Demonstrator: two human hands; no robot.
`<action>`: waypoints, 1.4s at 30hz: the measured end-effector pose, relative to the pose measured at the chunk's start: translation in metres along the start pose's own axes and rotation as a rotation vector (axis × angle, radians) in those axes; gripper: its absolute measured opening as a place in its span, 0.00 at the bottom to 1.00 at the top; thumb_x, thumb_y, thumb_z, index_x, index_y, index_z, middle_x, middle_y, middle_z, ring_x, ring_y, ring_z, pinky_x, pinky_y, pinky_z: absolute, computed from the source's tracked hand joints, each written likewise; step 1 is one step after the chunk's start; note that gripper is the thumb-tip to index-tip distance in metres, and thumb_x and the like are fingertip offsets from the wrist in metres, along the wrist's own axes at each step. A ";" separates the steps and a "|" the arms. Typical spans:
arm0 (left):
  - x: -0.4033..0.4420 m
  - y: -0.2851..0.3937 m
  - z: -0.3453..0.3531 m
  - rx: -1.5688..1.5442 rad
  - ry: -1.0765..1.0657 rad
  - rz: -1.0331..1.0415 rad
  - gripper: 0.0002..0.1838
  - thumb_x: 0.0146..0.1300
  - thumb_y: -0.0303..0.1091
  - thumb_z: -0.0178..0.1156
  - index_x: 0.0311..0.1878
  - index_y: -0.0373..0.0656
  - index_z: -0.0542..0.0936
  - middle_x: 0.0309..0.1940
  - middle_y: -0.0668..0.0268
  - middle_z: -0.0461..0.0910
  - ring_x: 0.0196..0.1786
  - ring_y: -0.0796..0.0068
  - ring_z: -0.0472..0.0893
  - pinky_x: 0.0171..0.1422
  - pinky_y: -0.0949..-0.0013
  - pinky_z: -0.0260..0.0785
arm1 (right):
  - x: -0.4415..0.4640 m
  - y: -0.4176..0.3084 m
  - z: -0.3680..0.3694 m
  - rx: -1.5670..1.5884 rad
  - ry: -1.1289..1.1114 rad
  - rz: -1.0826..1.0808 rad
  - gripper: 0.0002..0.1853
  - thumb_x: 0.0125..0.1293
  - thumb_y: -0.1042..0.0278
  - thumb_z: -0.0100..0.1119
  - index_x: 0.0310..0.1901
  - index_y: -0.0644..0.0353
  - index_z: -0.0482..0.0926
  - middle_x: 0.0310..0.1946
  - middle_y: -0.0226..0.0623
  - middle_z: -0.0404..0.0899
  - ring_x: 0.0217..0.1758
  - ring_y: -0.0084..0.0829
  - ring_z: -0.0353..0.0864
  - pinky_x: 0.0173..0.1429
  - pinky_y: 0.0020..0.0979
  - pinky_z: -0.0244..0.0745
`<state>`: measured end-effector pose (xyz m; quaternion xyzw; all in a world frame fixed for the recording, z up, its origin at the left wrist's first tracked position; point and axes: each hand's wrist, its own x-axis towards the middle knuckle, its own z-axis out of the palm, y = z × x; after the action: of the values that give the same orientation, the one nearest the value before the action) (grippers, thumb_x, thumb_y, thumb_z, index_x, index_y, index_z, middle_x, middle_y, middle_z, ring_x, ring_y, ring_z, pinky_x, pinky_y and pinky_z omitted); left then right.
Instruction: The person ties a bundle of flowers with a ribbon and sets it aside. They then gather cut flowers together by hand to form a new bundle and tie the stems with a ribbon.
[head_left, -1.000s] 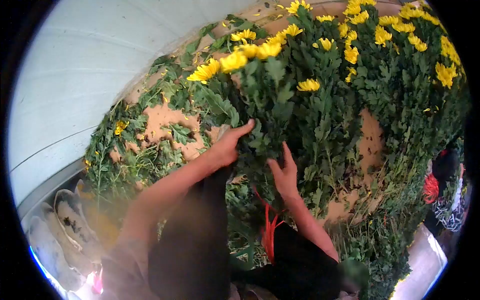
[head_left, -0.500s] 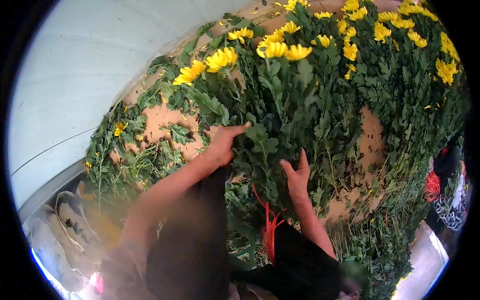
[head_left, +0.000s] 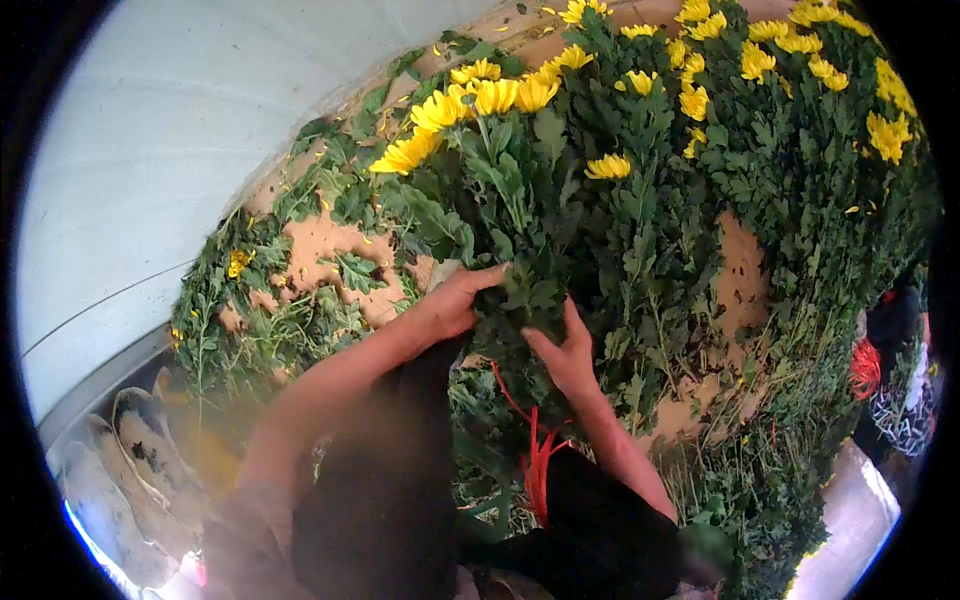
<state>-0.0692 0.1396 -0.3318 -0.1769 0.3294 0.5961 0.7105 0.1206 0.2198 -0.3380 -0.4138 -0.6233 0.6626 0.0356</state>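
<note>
Apparently to hold the stems [head_left: 485, 131] together, we flank the leafy bunch [head_left: 512, 215] with left hand [head_left: 455, 302] and right hand [head_left: 567, 360], thumbs spread; finger closure we cannot tell. Yellow blooms [head_left: 495, 97] sit beyond our grip.

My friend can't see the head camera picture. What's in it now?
A person's left grip and right grip are at either side of a leafy bunch topped with yellow flowers. More flowers are on the right; red strings show below.

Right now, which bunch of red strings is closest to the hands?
The red strings against the dark cloth, just below the right hand in the picture. The other red bundle is much farther away, near the picture's right edge.
</note>
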 end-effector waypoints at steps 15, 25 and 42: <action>0.007 0.003 0.017 0.072 0.086 -0.039 0.17 0.56 0.27 0.60 0.50 0.39 0.78 0.44 0.65 0.81 0.45 0.70 0.81 0.51 0.63 0.75 | 0.118 -0.168 0.016 -0.710 0.166 -0.752 0.15 0.54 0.57 0.66 0.39 0.57 0.79 0.28 0.34 0.72 0.29 0.35 0.76 0.32 0.36 0.71; -0.016 0.007 -0.045 0.193 0.359 0.327 0.16 0.55 0.40 0.57 0.46 0.45 0.79 0.43 0.64 0.81 0.45 0.64 0.79 0.55 0.59 0.72 | -0.029 -0.152 -0.014 -0.145 -0.780 -0.536 0.11 0.55 0.74 0.64 0.41 0.58 0.80 0.36 0.36 0.76 0.41 0.36 0.77 0.45 0.32 0.72; -0.025 0.012 -0.076 -0.089 0.273 0.262 0.17 0.55 0.39 0.59 0.47 0.43 0.78 0.43 0.62 0.80 0.47 0.62 0.79 0.56 0.55 0.72 | 0.037 -0.043 -0.168 -0.561 0.375 -0.022 0.24 0.61 0.51 0.62 0.46 0.66 0.76 0.33 0.44 0.80 0.27 0.36 0.78 0.35 0.37 0.73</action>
<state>-0.1025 0.0754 -0.3681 -0.2429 0.4162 0.6679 0.5671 0.1762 0.3840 -0.3001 -0.5154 -0.7685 0.3771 0.0412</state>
